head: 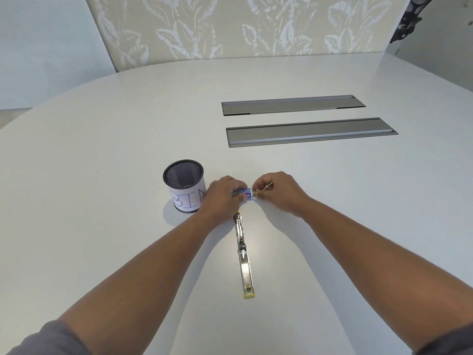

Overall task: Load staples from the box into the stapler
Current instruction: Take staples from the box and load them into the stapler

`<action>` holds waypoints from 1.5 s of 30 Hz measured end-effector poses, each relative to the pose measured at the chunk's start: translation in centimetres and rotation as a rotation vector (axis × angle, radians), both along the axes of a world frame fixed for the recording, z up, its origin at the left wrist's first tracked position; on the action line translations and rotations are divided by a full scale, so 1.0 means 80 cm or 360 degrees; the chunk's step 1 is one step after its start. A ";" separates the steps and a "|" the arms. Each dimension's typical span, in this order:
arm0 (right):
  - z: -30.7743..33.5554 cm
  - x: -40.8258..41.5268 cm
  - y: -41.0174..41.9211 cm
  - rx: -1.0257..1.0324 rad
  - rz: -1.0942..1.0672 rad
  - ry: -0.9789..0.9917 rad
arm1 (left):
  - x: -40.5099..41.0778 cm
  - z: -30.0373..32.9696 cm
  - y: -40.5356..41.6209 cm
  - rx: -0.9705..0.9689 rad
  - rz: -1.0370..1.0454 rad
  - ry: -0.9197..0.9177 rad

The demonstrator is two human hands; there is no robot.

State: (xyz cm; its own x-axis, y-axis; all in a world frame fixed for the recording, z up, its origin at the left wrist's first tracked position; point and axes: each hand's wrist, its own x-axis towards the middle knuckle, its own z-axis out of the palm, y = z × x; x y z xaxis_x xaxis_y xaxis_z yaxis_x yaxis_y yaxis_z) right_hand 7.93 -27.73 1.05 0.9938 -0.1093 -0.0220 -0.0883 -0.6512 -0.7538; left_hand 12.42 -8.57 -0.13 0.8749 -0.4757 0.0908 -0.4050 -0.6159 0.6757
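A small blue staple box is held just above the white table. My left hand grips its left end. My right hand pinches the box's right end with thumb and forefinger, and whether it holds staples or a flap is too small to tell. The stapler lies flat on the table, opened out full length, silver with a yellow tip toward me. Its far end sits just under my left hand.
A black mesh cup with a paper label reading BIN stands left of my left hand, almost touching it. Two long grey recessed hatches lie in the table farther back. A patterned wall panel stands behind the table's far edge.
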 end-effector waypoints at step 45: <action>0.035 0.006 0.010 -0.0444 0.0212 0.0090 | 0.002 -0.004 0.001 -0.0062 -0.0011 0.0014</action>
State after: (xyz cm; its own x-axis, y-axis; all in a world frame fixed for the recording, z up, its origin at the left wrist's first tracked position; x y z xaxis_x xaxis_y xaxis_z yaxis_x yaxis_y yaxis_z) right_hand 8.42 -26.89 3.83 0.9978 0.0122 -0.0652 -0.0250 -0.8408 -0.5408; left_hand 12.59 -8.50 -0.43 0.8724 -0.4782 0.1016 -0.4031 -0.5862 0.7028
